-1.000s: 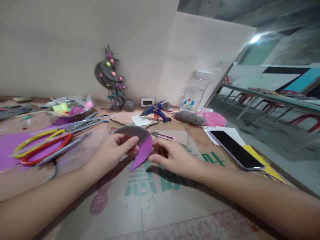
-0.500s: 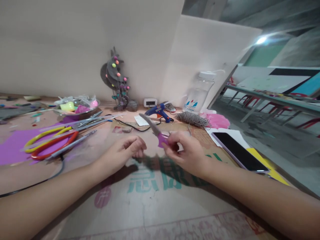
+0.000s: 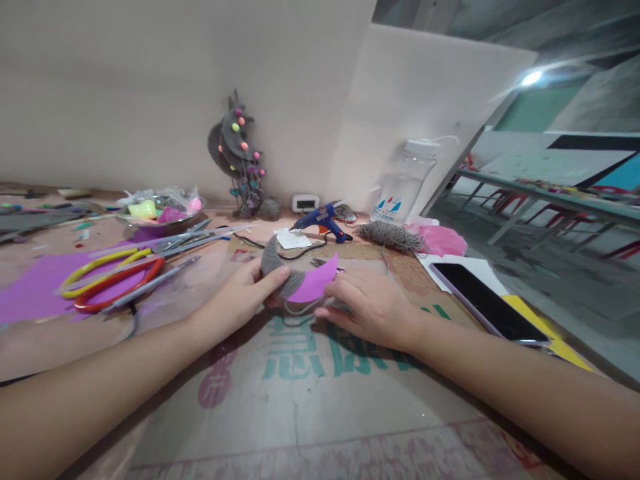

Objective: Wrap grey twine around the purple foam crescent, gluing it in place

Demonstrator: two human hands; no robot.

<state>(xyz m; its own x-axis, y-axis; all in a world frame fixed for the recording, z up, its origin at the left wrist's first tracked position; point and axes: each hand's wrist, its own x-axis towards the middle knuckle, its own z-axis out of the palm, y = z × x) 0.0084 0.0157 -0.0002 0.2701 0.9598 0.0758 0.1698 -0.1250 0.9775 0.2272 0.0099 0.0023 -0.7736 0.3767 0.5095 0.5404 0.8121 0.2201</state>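
A purple foam crescent, partly wound with grey yarn, is held upright between both hands above a printed cardboard sheet. My left hand pinches its grey, yarn-wrapped end with thumb and fingers. My right hand grips the purple end, fingers curled; a loop of grey yarn hangs just under the crescent. A loose bundle of grey yarn lies further back, a strand running toward my hands.
Yellow- and red-handled scissors lie left on purple foam. A metal bowl of bits, a decorated crescent ornament, a blue glue gun and a bottle stand behind. A phone lies right.
The crescent went from both hands to edge-on in the right hand alone, then back between both hands, now turned with its grey end left and purple end right.
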